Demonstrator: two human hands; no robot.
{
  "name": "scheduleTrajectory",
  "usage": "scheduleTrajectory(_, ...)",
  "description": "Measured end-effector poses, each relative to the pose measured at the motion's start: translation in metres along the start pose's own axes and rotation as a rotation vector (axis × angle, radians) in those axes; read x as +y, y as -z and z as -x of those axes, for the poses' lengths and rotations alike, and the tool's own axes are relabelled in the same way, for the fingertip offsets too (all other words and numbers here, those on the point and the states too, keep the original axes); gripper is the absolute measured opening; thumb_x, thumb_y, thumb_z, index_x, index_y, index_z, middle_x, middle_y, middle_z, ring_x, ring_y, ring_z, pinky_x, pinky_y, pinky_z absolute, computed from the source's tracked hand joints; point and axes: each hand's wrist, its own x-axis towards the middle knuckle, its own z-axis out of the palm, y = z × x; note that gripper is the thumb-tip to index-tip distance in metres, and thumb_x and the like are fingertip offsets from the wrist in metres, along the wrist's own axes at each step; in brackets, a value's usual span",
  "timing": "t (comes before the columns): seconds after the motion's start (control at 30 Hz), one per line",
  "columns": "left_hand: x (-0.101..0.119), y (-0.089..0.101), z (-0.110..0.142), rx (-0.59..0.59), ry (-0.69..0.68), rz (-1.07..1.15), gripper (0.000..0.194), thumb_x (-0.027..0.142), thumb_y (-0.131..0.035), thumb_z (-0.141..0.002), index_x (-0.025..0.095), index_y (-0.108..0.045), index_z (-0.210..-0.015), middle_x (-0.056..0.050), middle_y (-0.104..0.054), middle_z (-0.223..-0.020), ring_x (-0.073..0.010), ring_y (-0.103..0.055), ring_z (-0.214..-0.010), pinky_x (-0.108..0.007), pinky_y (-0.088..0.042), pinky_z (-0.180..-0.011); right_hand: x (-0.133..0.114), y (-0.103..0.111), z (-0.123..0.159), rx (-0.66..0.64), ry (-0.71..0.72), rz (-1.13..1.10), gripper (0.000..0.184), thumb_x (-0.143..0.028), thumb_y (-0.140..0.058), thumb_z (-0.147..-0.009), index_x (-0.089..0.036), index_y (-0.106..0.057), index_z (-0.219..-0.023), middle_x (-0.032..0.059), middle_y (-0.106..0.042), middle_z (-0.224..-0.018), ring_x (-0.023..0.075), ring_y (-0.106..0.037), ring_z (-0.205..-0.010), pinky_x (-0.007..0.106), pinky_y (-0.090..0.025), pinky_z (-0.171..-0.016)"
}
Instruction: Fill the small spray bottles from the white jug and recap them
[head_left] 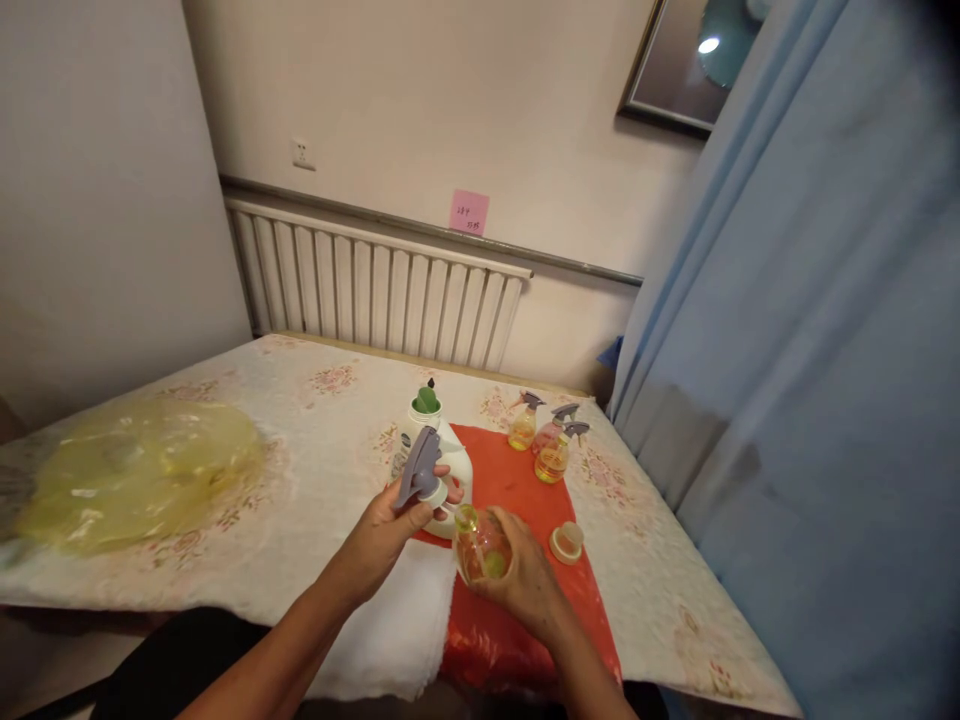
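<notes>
My left hand is closed around a grey spray trigger head, held just above the table. My right hand grips a small clear bottle with orange-yellow liquid, its open neck pointing up and left toward the trigger head. Right behind my hands stands a white jug with a green funnel in its mouth, on a red cloth. A small cream cap lies on the red cloth to the right of my right hand.
Three small spray bottles with grey triggers stand at the far end of the red cloth. A folded white towel lies at the near table edge. A yellow plastic bag lies at left. A radiator lines the wall; a blue curtain hangs at right.
</notes>
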Motion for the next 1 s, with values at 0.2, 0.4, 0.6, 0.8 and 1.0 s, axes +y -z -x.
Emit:
scheduleTrajectory(0.2,-0.017,-0.001,0.001,-0.035,0.047,-0.014,0.038,0.033,-0.064,-0.088,0.025,-0.062,-0.125,-0.005,-0.064,-0.128,-0.0277,-0.053,-0.12,-0.038,-0.036,-0.104,-0.005,-0.006,0.001,-0.026,-0.029,-0.041,0.079,-0.018,-0.078,-0.054,-0.02,-0.054,-0.129,0.0111,-0.06,-0.128,0.0322,-0.055,-0.121,0.048,-0.044,-0.104)
scheduleTrajectory(0.4,-0.028,-0.003,0.001,-0.037,0.084,-0.019,0.042,0.033,-0.066,-0.087,0.026,-0.061,-0.127,-0.006,-0.063,-0.128,-0.0268,-0.053,-0.12,-0.04,-0.031,-0.108,-0.011,-0.007,0.001,-0.069,-0.005,-0.087,0.077,-0.013,-0.077,-0.053,-0.02,-0.054,-0.126,0.0106,-0.06,-0.128,0.0307,-0.056,-0.12,0.047,-0.044,-0.104)
scheduleTrajectory(0.6,-0.025,-0.004,0.0,-0.041,0.11,-0.005,0.041,0.034,-0.069,-0.083,0.024,-0.065,-0.123,-0.007,-0.066,-0.123,-0.0285,-0.055,-0.116,-0.042,-0.033,-0.107,-0.011,-0.011,0.003,-0.098,-0.029,-0.164,0.084,-0.014,-0.08,-0.05,-0.02,-0.053,-0.129,0.0106,-0.059,-0.131,0.0304,-0.055,-0.122,0.046,-0.043,-0.106)
scheduleTrajectory(0.8,-0.024,0.001,-0.002,-0.061,0.139,-0.014,0.042,0.034,-0.071,-0.082,0.023,-0.065,-0.122,-0.007,-0.068,-0.117,-0.0288,-0.055,-0.117,-0.044,-0.031,-0.109,-0.01,-0.013,0.003,-0.088,-0.048,-0.188,0.084,-0.014,-0.081,-0.049,-0.021,-0.053,-0.128,0.0107,-0.061,-0.129,0.0312,-0.058,-0.119,0.047,-0.045,-0.103)
scheduleTrajectory(1.0,-0.024,0.005,-0.002,-0.1,0.168,-0.015,0.044,0.037,-0.07,-0.082,0.023,-0.064,-0.123,-0.008,-0.07,-0.115,-0.0304,-0.057,-0.115,-0.045,-0.032,-0.107,-0.01,-0.016,0.005,-0.085,-0.036,-0.206,0.084,-0.015,-0.08,-0.05,-0.023,-0.053,-0.129,0.0099,-0.062,-0.128,0.0308,-0.059,-0.117,0.046,-0.046,-0.101)
